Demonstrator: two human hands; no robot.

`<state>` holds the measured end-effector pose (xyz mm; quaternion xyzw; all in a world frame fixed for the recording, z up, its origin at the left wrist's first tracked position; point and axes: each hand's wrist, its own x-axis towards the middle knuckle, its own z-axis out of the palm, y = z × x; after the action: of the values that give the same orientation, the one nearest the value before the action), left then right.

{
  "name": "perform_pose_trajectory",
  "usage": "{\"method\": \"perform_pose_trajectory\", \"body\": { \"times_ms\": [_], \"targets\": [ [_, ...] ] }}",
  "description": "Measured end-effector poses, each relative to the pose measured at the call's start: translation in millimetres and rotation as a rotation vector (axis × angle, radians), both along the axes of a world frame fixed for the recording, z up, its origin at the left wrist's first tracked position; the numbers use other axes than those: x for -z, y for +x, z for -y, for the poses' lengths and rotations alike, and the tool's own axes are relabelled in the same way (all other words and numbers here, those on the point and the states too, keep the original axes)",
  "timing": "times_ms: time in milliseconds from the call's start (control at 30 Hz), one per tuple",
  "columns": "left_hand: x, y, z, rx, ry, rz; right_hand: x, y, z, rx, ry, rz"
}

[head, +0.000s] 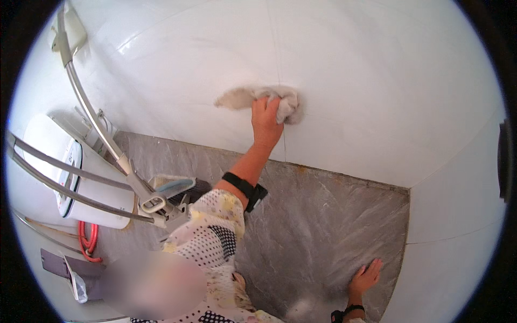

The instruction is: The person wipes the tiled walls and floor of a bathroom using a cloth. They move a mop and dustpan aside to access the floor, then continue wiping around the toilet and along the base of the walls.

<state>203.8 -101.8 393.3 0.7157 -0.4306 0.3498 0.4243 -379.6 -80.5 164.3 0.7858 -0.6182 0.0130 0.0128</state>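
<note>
My left hand (266, 123) presses a crumpled, greyish-white cloth (288, 104) against the white wall (355, 80). One end of the cloth trails to the left along the wall, and part of it is hidden under my fingers. A black strap with a small dark device (255, 196) sits around my left forearm. Lower right, my right hand (365, 276) holds nothing, its back showing and its thumb a little apart from the fingers. It appears over the grey marbled floor (319, 226) near the right wall; whether it touches anything, I cannot tell. A black band (352, 310) circles that wrist.
Long-handled cleaning tools (91, 109) lean at the left, close to my left upper arm. Behind them stands a white rounded container (107, 202). A coiled red hose (88, 242) and a dark wall shelf (54, 262) are lower left. A dark object (503, 161) shows at the right edge.
</note>
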Motion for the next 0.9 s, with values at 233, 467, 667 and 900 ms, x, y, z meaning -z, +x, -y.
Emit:
{"method": "perform_pose_trajectory", "body": {
  "times_ms": [233,467,667,900],
  "targets": [
    [199,-30,-13,-0.011,0.526,-0.585,-6,-7,4,-0.026,-0.012,0.046],
    [119,-31,-18,0.043,0.189,-0.626,-11,-4,1,-0.013,-0.030,0.105],
    [-21,-39,34,0.125,-0.228,-0.234,-29,2,-1,0.048,0.098,0.024],
    [46,-91,85,0.459,0.288,0.139,-24,-2,-5,-0.025,-0.008,0.076]
  ]
}}
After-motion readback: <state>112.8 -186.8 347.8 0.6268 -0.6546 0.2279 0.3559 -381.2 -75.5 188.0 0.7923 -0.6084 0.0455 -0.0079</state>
